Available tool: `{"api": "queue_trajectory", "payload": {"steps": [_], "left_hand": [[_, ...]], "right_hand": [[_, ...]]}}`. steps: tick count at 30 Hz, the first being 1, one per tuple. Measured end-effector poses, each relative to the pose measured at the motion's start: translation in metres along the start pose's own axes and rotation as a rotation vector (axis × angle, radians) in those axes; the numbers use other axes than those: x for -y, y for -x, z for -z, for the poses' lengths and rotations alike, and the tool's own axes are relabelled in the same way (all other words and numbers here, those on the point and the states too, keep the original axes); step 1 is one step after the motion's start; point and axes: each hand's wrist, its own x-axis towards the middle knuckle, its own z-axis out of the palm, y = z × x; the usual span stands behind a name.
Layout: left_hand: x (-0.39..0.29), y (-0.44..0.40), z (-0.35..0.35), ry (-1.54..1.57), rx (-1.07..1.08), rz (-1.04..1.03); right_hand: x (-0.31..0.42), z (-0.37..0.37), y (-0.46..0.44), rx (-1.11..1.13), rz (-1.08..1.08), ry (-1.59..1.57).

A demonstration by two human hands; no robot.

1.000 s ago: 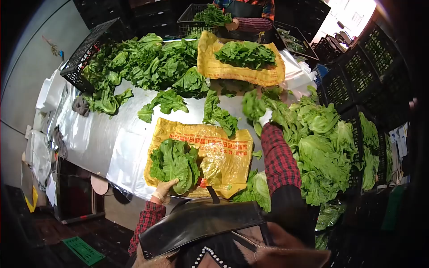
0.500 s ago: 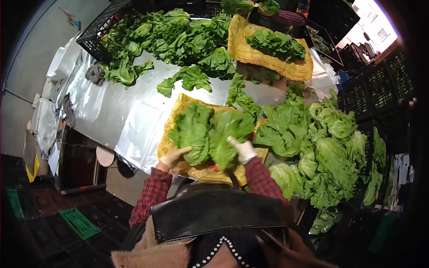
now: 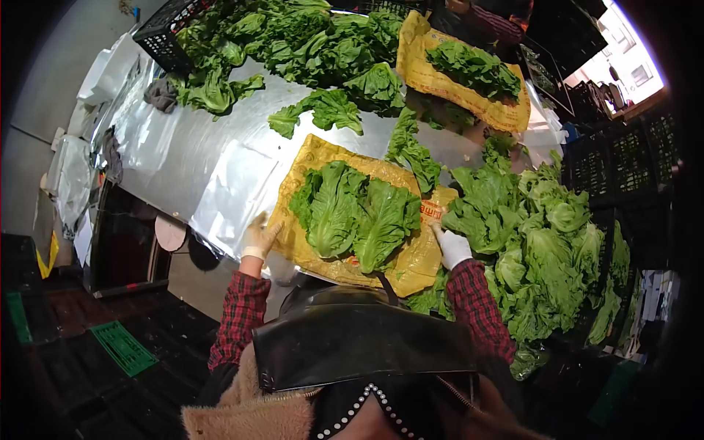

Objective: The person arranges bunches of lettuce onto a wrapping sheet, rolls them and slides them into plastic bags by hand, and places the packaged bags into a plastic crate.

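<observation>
Two bunches of leafy greens, a left one [image 3: 331, 209] and a right one [image 3: 387, 224], lie side by side on a yellow sheet [image 3: 297, 246] with red print. My left hand [image 3: 259, 238] is at the sheet's left edge, fingers apart and holding nothing. At the right edge, my right hand [image 3: 451, 245], in a white glove, has its fingers against the yellow sheet; whether they grip it is hard to see. Close to that hand is a large heap of lettuce [image 3: 539, 257].
Across the metal table [image 3: 191, 158] lies a pile of greens [image 3: 293, 44] beside a black crate [image 3: 163, 48]. A second yellow sheet [image 3: 418, 62] bears more greens, with a person's sleeve [image 3: 499, 22] behind it. Clear plastic [image 3: 238, 183] lies left of my sheet.
My right hand brought a bunch from the right, laid it beside the first and let go. Both hands have moved apart to the sheet's edges. The view has shifted.
</observation>
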Motion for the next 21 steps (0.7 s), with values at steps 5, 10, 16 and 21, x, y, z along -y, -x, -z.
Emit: {"api": "queue_trajectory", "payload": {"steps": [5, 10, 16, 21], "left_hand": [[0.023, 0.008, -0.045, 0.581, 0.205, 0.419], [-0.084, -0.014, -0.021, 0.321, 0.009, -0.242], [-0.182, -0.033, 0.083, 0.240, 0.273, -1.100], [-0.191, 0.048, 0.106, 1.085, 0.898, -0.512]], "right_hand": [[0.024, 0.032, 0.017, -0.550, 0.621, 0.137], [0.088, 0.106, 0.002, -0.511, 0.780, 0.330], [0.144, 0.228, 0.049, -0.845, 1.002, -0.221], [0.132, 0.199, 0.048, -0.210, 0.791, -0.873]]}}
